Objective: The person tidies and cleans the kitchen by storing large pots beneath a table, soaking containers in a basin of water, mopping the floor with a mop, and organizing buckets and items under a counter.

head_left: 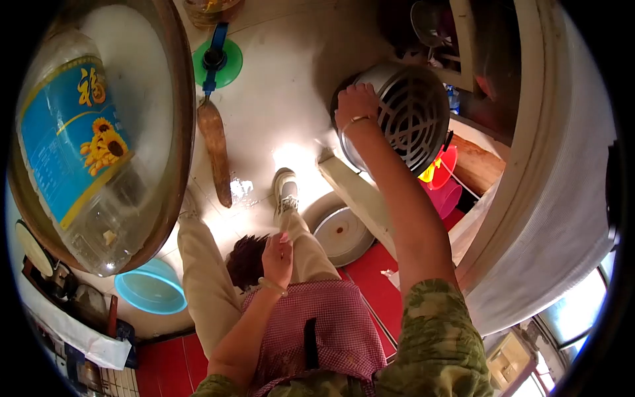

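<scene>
At the upper right, the person's right hand bends its fingers over the left rim of a slotted metal vessel, apparently gripping it, though the fingertips are hidden. The vessel's body lies to the right of that hand; it is round, with no clear long axis, and tilted so its grate faces the viewer. The right arm is stretched out and much the nearer; the left hand hangs well apart, low over the lap, fingers partly curled (I cannot tell whether they pinch anything).

Just below the vessel, a pale wooden beam slants down beside a round metal basin. Pink containers sit to its lower right. The floor is pale ahead, with red tiles nearer the body. Farther left are a blue basin and a large labelled bottle.
</scene>
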### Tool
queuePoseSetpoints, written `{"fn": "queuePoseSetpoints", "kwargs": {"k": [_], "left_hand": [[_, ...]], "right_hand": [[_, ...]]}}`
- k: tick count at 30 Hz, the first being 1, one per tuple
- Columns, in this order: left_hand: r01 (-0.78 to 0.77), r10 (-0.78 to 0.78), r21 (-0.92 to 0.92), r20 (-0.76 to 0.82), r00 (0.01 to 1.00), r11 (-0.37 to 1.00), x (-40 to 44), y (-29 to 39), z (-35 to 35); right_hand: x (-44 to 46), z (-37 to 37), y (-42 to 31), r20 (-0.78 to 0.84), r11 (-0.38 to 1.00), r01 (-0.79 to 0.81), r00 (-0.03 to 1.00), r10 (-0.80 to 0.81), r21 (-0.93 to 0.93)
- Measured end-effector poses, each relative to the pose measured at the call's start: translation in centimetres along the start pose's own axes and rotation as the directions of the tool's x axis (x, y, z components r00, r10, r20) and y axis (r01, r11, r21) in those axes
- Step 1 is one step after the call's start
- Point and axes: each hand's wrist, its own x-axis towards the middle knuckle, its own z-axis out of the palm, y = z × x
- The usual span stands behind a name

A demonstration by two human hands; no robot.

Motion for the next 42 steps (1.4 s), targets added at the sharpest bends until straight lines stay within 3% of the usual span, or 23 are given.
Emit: {"fn": "queuePoseSetpoints", "kwargs": {"k": [3,6,9,12,15,18,21,24,27,30,33,36,39,42], "left_hand": [[0.013,-0.013,0.008,0.005,1.000,1.000,0.0,0.4,-0.3],[-0.033,0.034,0.039,-0.010,0.999,0.999,0.1,0.3,-0.3],[0.052,-0.052,-0.081,-0.004,0.999,0.995,-0.1,-0.1,0.3],[0.036,-0.037,-0.054,-0.012,0.999,0.998,0.2,0.0,0.2],[0.052,-0.053,-0.069,-0.024,0.998,0.996,0.2,-0.2,0.5],[0.006,-0.007,-0.031,-0.026,1.000,1.000,0.2,-0.7,0.8],[0.001,-0.002,-0.040,-0.032,0.999,0.999,0.4,-0.3,0.6],[0.026,-0.027,-0.054,-0.032,0.999,0.998,0.5,0.1,0.3],[0.028,-0.030,-0.063,-0.026,0.999,0.998,0.4,0.0,0.6],[0.072,-0.074,-0.101,-0.013,0.997,0.992,0.5,0.5,0.6],[0.110,-0.108,-0.061,0.034,0.994,0.992,0.5,-0.1,0.5],[0.086,-0.085,-0.078,0.023,0.996,0.993,0.6,-0.8,0.4],[0.055,-0.055,-0.053,0.005,0.998,0.997,0.9,0.5,0.0],[0.093,-0.091,-0.074,0.029,0.995,0.993,0.4,0.0,0.2]], "right_hand": [[1.7,-3.6,0.2,0.273,0.997,-0.035,0.961,0.053,-0.068],[3.4,-4.1,1.8,0.142,0.997,0.009,0.990,-0.020,0.077],[5.3,-3.5,4.1,0.426,0.978,0.187,0.895,-0.132,-0.088],[6.6,-1.0,4.6,0.259,1.000,-0.027,0.966,0.025,0.005],[5.4,0.0,4.3,0.171,0.998,-0.033,0.985,0.040,-0.045],[5.9,3.8,4.5,0.078,0.975,-0.111,0.992,0.097,0.194],[7.1,6.3,4.8,0.136,0.958,-0.185,0.978,0.158,0.220],[8.6,7.9,6.2,0.094,0.919,-0.151,0.988,0.125,0.364],[9.5,9.3,6.6,0.013,0.977,-0.097,0.995,0.096,0.192],[9.5,9.3,7.6,0.032,0.874,-0.108,0.994,0.105,0.473],[8.4,8.6,7.5,0.009,0.867,-0.114,0.992,0.125,0.484],[9.5,13.0,9.1,-0.140,0.931,-0.060,0.983,0.117,0.359],[11.0,16.5,11.9,-0.051,0.895,-0.198,0.970,0.237,0.399],[9.8,13.6,13.7,0.105,0.906,-0.299,0.954,0.281,0.298]]}}
